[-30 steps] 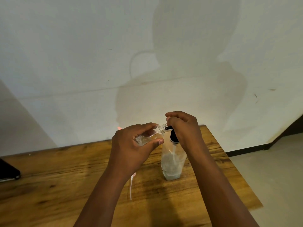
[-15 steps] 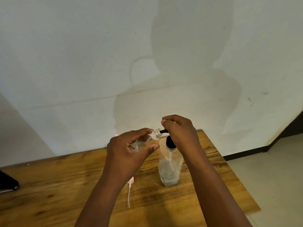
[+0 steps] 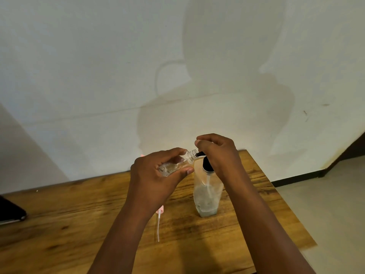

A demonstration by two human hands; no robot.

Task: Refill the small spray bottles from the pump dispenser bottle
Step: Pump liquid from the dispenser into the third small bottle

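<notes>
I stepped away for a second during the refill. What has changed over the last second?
Very little. The left hand keeps the small bottle tilted, its open neck at the black spout; the right hand stays on top of the pump bottle. Nothing was taken or released. The pink spray cap stays on the table.

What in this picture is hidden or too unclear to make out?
Head view only:
- Pump head of the pump dispenser bottle: covered by the right hand.
- Small spray bottle body: partly wrapped by the left hand; its fill level is unclear.
- Dark object: cut off by the left edge.
- Pink sprayer cap: partly behind the left forearm.
</notes>
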